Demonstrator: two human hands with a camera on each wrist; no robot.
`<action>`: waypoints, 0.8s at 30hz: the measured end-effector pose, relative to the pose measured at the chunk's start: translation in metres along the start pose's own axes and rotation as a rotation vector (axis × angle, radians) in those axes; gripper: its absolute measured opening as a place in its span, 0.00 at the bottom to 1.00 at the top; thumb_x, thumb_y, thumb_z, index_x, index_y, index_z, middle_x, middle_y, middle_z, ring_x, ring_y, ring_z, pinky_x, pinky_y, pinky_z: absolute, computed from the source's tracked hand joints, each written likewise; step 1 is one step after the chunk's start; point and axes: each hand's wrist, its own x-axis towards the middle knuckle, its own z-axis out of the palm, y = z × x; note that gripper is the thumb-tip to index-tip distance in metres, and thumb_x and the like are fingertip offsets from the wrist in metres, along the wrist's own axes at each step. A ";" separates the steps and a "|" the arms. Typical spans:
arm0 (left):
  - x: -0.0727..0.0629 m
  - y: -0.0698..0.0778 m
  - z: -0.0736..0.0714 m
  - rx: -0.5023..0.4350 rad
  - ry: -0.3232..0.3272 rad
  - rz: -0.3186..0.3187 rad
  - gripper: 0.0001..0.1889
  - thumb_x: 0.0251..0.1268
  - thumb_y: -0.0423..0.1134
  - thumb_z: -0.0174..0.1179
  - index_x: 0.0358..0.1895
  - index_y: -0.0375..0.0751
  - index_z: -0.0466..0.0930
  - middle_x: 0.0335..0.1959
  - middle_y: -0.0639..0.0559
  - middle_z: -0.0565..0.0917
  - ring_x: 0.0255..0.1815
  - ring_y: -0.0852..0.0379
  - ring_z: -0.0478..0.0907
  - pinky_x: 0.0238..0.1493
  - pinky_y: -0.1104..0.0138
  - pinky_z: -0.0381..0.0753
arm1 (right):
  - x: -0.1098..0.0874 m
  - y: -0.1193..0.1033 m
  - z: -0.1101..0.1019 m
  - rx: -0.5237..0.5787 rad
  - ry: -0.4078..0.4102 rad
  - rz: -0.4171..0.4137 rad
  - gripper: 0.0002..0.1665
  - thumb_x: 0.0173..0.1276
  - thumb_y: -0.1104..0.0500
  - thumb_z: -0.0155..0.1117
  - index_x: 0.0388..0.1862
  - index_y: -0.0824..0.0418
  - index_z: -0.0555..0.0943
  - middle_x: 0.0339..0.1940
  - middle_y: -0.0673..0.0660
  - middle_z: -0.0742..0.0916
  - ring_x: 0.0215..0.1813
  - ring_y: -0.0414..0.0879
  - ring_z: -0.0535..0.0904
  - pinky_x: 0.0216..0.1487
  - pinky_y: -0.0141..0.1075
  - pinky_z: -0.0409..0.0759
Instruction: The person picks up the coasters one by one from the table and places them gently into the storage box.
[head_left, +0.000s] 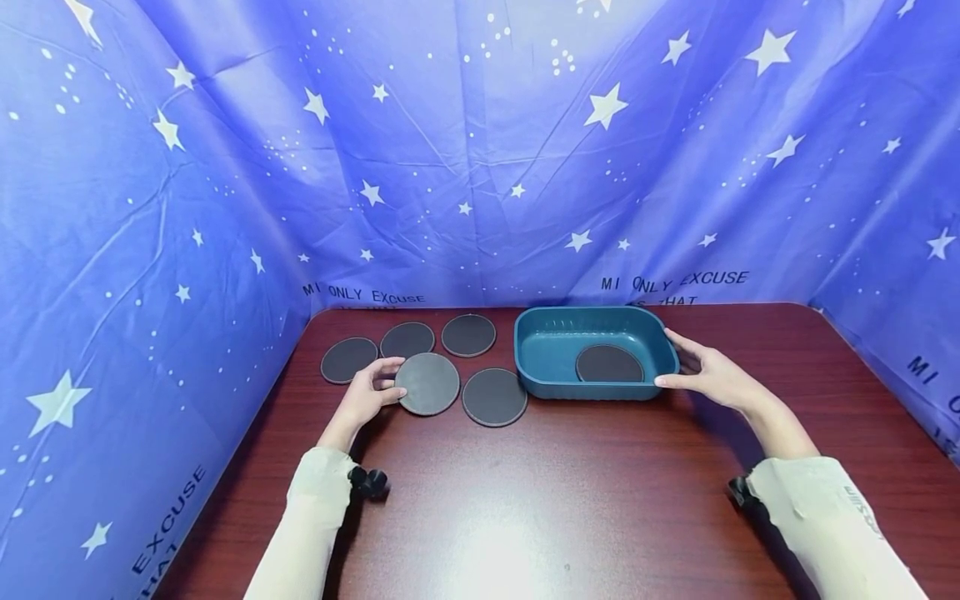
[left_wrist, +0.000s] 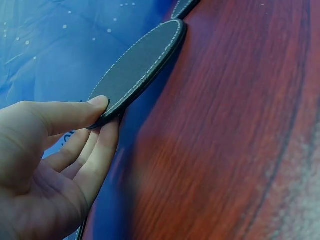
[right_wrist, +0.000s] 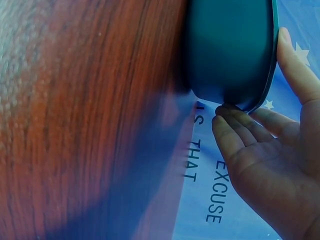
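Head view: shows "MI ONLY EXCUSE" twice along the foot of the blue star-printed drape (head_left: 420,167), behind the reddish-brown wood-grain desk (head_left: 630,500), with "EXCUSE" again on the left side. Repeats "IS THAT" and "EXCUSE" in the right wrist view. Bears lettering on the pale right sleeve (head_left: 813,500), too small to read.

Holds a round, dark, leather-like coaster (head_left: 427,383) in the left hand (head_left: 366,396), pinched at its left edge between thumb and fingers, tilted and seemingly raised off the desk. Shows pale stitching round its rim in the left wrist view. Grips the right end of a teal, round-cornered, smooth tub (head_left: 543,390) with the right hand (head_left: 708,375), thumb at the near rim, fingers round the end. Keeps the two hands well apart, on either side of the loose coasters and the tub.

Lie flat on the desk near the left hand: a far-left coaster (head_left: 347,360), two behind (head_left: 408,336) (head_left: 468,335), and one between held coaster and tub (head_left: 495,397). Rests inside the tub: another coaster (head_left: 610,362), lower edge hidden by the near wall. Reflects bright glare at the desk's front.
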 end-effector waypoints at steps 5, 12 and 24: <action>0.000 0.001 -0.002 -0.117 0.002 -0.055 0.32 0.61 0.18 0.60 0.70 0.29 0.65 0.59 0.27 0.73 0.39 0.69 0.81 0.40 0.73 0.86 | 0.000 0.001 0.000 0.011 -0.006 0.000 0.56 0.67 0.56 0.69 0.81 0.66 0.44 0.77 0.77 0.61 0.74 0.72 0.61 0.51 0.09 0.67; -0.001 0.004 -0.003 -0.196 0.049 -0.081 0.32 0.63 0.21 0.60 0.71 0.33 0.64 0.52 0.42 0.76 0.37 0.69 0.81 0.38 0.72 0.86 | 0.001 0.003 0.000 0.036 -0.006 -0.005 0.55 0.67 0.57 0.69 0.81 0.65 0.45 0.77 0.76 0.61 0.75 0.72 0.61 0.52 0.09 0.68; 0.007 0.018 0.006 -0.268 0.062 -0.056 0.33 0.64 0.22 0.59 0.72 0.38 0.64 0.46 0.54 0.77 0.36 0.69 0.81 0.38 0.71 0.87 | 0.002 0.001 -0.001 0.021 -0.007 -0.002 0.56 0.67 0.57 0.69 0.81 0.67 0.45 0.76 0.77 0.62 0.74 0.72 0.61 0.51 0.09 0.67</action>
